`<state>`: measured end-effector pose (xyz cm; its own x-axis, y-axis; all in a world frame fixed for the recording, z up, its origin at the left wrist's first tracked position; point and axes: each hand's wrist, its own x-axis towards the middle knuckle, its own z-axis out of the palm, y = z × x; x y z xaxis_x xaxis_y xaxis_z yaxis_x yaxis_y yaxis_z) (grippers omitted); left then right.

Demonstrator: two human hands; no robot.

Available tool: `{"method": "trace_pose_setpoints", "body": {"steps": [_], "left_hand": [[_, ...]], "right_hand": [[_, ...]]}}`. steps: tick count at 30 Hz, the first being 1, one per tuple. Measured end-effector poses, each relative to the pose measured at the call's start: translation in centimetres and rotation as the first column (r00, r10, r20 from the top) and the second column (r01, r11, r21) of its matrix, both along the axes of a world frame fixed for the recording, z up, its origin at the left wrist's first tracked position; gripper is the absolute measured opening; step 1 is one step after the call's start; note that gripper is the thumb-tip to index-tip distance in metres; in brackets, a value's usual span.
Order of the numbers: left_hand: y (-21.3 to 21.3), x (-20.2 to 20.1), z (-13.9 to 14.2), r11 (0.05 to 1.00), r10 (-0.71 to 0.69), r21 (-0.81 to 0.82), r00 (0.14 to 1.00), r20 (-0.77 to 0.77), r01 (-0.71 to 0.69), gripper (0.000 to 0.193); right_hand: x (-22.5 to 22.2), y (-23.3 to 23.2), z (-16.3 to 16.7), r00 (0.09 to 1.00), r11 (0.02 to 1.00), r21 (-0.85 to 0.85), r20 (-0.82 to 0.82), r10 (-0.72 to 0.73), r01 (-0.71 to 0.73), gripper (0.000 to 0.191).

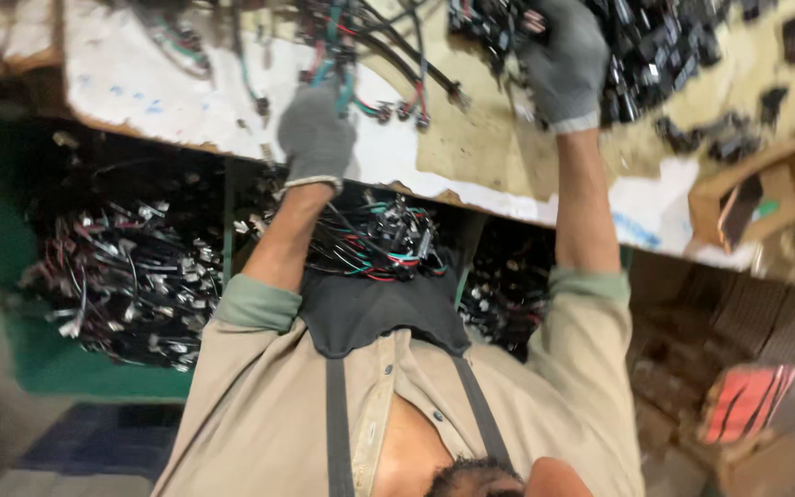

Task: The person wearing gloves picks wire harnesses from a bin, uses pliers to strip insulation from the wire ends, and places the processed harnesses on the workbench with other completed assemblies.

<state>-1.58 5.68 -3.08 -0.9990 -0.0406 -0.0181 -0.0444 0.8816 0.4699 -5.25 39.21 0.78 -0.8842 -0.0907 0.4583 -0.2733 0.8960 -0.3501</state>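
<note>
beige shirt [259,405] nearest; gloved left hand [316,136] closed on wire bundle [361,55], right hand [565,60] gripping black connectors [655,46].

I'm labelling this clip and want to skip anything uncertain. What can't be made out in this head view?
- Left hand: glove and wire bundle hide the fingertips; grip unclear.
- Right hand: fingers buried in the black connectors; whether it holds one is unclear.
- Wires and connectors run off the top edge.
- Green bin contents: blurred, too small to tell apart.

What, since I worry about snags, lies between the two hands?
Head view: black, red and teal wires with connectors on the table, between left hand and right hand.
</note>
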Motion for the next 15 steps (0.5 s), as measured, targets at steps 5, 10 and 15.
{"method": "trace_pose_setpoints", "body": {"steps": [5, 10, 15], "left_hand": [[0.3, 0.8, 0.1, 0.997, -0.078, -0.035, 0.989, -0.126, 0.075, 0.038], [-2.8, 0.1, 5.7, 0.824, -0.259, 0.418, 0.911, -0.32, 0.382, 0.03], [-5.4, 4.2, 14.6, 0.438, -0.259, 0.892, 0.966, 0.006, 0.112, 0.032]], "right_hand": [[2.0, 0.4, -1.0, 0.999, 0.512, -0.859, 0.005, 0.031, -0.012, 0.037], [3.1, -0.5, -0.3, 0.963, -0.284, -0.946, -0.21, 0.167, -0.157, 0.03], [8.0, -5.6, 1.3, 0.959, 0.347, -0.925, -0.058, 0.277, -0.156, 0.015]]}}
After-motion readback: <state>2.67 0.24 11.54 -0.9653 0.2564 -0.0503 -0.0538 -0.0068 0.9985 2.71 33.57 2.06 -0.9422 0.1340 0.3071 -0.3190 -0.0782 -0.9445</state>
